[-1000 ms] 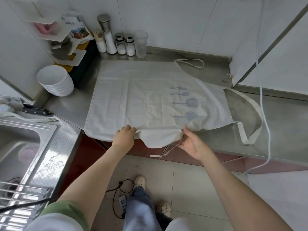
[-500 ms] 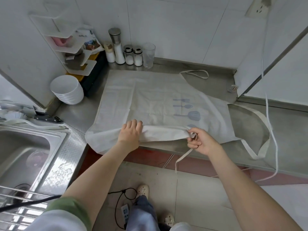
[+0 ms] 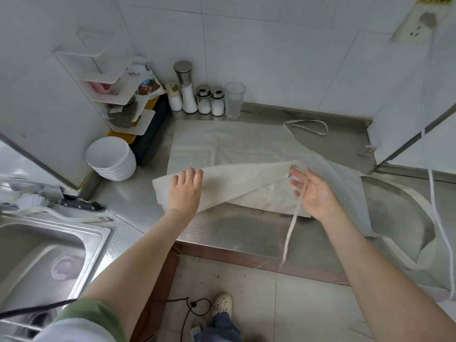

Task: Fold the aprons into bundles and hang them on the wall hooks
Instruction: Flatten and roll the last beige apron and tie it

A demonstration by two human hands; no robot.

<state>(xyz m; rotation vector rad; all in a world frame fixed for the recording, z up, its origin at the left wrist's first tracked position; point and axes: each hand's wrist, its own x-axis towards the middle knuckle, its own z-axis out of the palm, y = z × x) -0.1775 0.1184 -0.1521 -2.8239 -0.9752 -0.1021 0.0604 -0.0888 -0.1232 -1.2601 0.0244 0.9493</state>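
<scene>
Apron (image 3: 234, 149) of pale, creased woven cloth lies flat on the brushed steel counter (image 3: 234, 230), its near edge doubled back into a long tapering flap. White bowls (image 3: 111, 156) stand stacked at the left. Shakers (image 3: 209, 99) and 1 clear glass (image 3: 234, 99) line the tiled wall behind, and a sink (image 3: 44, 255) sits lower left. Left hand (image 3: 185, 191) rests palm down on the flap, fingers straight. Right hand (image 3: 313, 193) is spread, palm up, gripping nothing; a thin tie strap (image 3: 290, 233) drapes over its fingers and dangles past the counter edge.

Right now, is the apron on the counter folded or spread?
Partly folded: the apron has its near edge turned over the middle, left hand on it; the rest lies flat.
</scene>
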